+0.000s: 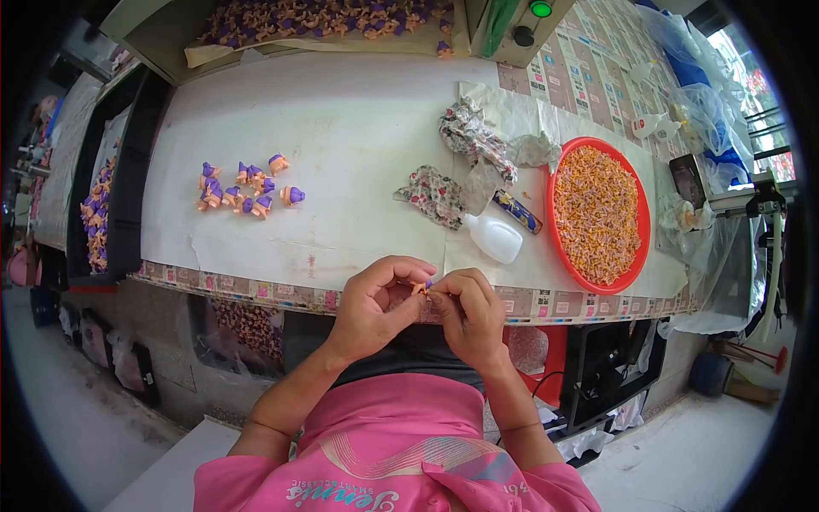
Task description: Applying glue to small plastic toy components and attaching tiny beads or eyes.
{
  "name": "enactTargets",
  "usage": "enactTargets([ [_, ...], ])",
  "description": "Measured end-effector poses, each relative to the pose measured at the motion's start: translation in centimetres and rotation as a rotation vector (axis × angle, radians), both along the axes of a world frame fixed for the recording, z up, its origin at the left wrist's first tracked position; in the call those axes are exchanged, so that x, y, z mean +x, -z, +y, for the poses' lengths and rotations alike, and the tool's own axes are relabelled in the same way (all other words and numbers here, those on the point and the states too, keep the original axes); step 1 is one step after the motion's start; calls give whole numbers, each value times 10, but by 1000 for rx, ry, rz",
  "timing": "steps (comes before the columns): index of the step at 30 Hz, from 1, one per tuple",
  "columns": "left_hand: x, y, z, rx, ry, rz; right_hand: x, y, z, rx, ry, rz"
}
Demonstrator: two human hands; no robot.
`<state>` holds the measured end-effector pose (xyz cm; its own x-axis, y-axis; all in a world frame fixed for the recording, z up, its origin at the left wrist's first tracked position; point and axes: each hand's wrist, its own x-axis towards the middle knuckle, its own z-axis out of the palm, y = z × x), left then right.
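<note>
You sit at a white table point(341, 136) with a red bowl point(636, 256) of tiny orange bits, a white bottle point(495, 237) and a pile of little purple-and-orange toys point(243, 189). Your left hand point(373, 305) and right hand point(469, 311) both pinch one small orange piece point(421, 289) at the table's near edge (mostly hidden by your fingers).

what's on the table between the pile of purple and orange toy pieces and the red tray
In the head view, crumpled floral cloths and a white plastic bottle lie between the small purple-and-orange pieces and the round red tray.
</note>
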<state>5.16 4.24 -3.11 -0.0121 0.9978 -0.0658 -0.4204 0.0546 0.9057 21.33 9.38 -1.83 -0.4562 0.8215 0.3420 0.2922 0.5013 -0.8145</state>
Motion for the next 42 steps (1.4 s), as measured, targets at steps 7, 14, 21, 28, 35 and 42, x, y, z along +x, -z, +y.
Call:
enactTargets([
  [7,4,6,-3,13,-23,74,2,2,-2,-25,-1,-1],
  [14,6,6,-4,5,-40,146,4,8,-4,12,17,3],
  [21,10,2,-2,-3,-96,113,4,5,-4,-46,23,0],
  [28,9,2,-4,-12,-96,152,4,10,-5,13,28,23],
  [35,11,-1,0,78,-147,263,5,2,-3,-101,36,42],
  [42,13,-7,0,162,-183,436,12,-3,-3,-227,-5,27],
])
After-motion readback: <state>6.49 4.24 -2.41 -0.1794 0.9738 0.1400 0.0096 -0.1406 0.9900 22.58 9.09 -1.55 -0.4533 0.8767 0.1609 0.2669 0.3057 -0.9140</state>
